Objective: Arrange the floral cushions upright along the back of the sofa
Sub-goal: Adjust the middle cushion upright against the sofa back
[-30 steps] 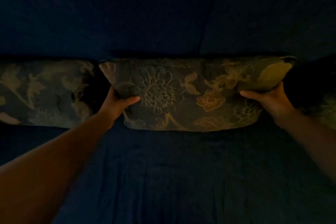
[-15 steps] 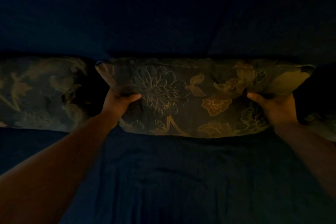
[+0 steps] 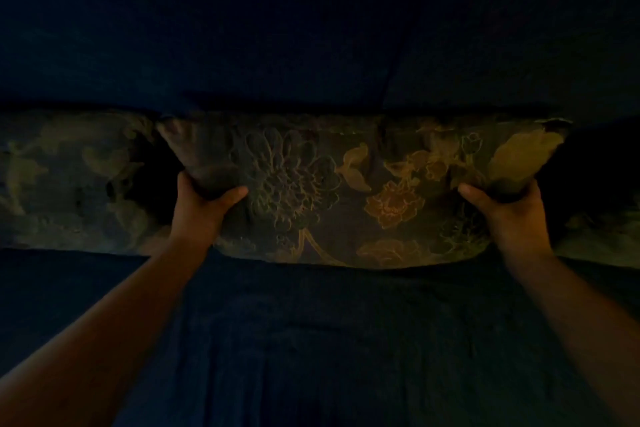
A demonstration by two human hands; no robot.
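Lighting: very dim; fabric detail is faint and edges are partly lost in shadow.
Work surface: dark blue sofa (image 3: 346, 340), seat in the foreground, backrest filling the upper half of the view.
Task item: centre floral cushion (image 3: 346, 191), standing on its lower edge at the seat-back junction, top edge against the backrest.
Left hand (image 3: 204, 208): closed on the cushion's left side, thumb across the front face, remaining fingers hidden behind the fabric.
Right hand (image 3: 509, 211): closed on the cushion's right side, thumb on the front, fingers wrapped out of sight behind the corner.
Neighbouring items: left floral cushion (image 3: 72, 180) stands just beside the centre one, a dark gap between them; a right floral cushion (image 3: 602, 236) is partly visible at the frame edge.
Step in hand: judged to be seating and squaring the centre cushion against the backrest.
Next move: probably press the cushion back evenly with both hands, check it stands unaided, then release both sides together.
Caution: uneven release may let the soft cushion slump forward or lean sideways.
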